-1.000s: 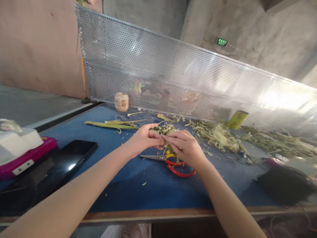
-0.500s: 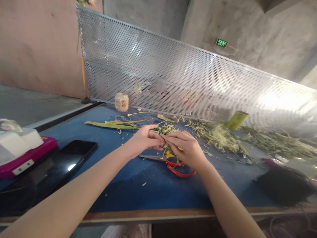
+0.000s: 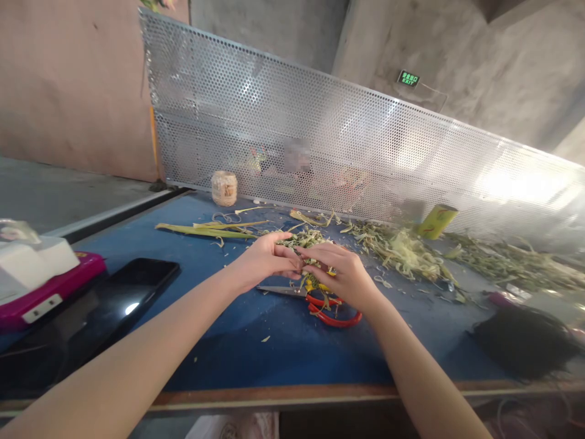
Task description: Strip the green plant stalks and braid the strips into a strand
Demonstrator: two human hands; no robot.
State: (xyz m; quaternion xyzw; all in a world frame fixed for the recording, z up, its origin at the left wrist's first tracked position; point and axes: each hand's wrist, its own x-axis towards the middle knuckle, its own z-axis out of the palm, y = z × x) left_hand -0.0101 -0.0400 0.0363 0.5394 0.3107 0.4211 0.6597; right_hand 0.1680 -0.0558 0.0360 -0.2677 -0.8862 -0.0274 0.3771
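My left hand point(image 3: 267, 261) and my right hand point(image 3: 340, 269) meet over the middle of the blue table point(image 3: 237, 347). Both have bent fingers whose tips come together; what lies between them is too small and hidden to name. Just behind the fingers is a heap of shredded green plant scraps point(image 3: 311, 236), partly covered by the hands. Scissors with red handles point(image 3: 336, 318) lie below my right hand, their blades pointing left. Something yellow point(image 3: 315, 284) shows beneath my right fingers, along with a few plant bits.
At left lie a black phone point(image 3: 150, 274) and a magenta power strip point(image 3: 86, 277) with white plugs. A twine roll point(image 3: 224, 188) stands before the perforated metal screen point(image 3: 274, 122). Long green leaves point(image 3: 205, 231), plant scraps point(image 3: 402, 250), a yellow-green box point(image 3: 437, 221) and a black bundle point(image 3: 523, 344) are around.
My right fingers have lifted and spread slightly, with the fingertips still near my left hand. The scissors and the other things on the table stay where they were.
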